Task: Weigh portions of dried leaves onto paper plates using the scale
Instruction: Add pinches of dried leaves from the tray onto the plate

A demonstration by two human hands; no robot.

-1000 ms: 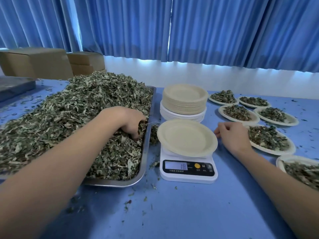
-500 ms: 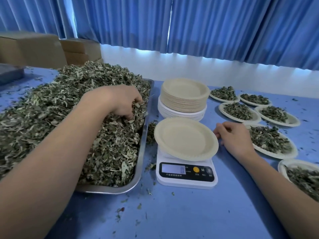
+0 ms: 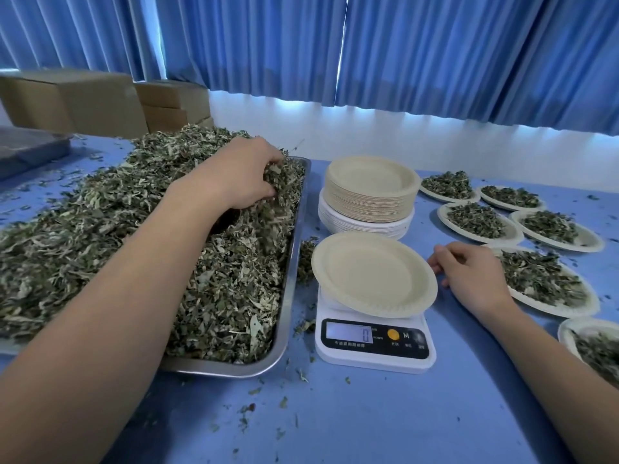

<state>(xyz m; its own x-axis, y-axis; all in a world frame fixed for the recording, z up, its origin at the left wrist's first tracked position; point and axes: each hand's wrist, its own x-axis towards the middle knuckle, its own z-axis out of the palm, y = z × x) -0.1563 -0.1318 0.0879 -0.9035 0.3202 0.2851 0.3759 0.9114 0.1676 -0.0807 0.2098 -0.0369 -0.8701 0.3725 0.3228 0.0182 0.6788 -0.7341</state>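
A metal tray [image 3: 287, 333] on the left is heaped with dried leaves [image 3: 100, 229]. My left hand [image 3: 246, 177] is lifted over the heap near the tray's right rim and grips a handful of leaves. A white scale [image 3: 373, 343] stands in the middle, its display reading 0, with an empty paper plate [image 3: 373, 272] on it. My right hand [image 3: 472, 272] rests on the table just right of that plate, fingers loosely curled, fingertips at the plate's rim.
A stack of empty paper plates [image 3: 370, 192] stands behind the scale. Several plates filled with leaves [image 3: 475, 221] lie on the right of the blue table [image 3: 368, 420]. Cardboard boxes [image 3: 73, 102] sit at the back left. Leaf crumbs are scattered around.
My left hand has risen out of the heap with a handful of leaves and moved toward the tray's far right rim. The scale's reading dropped to 0. The right hand stayed put.
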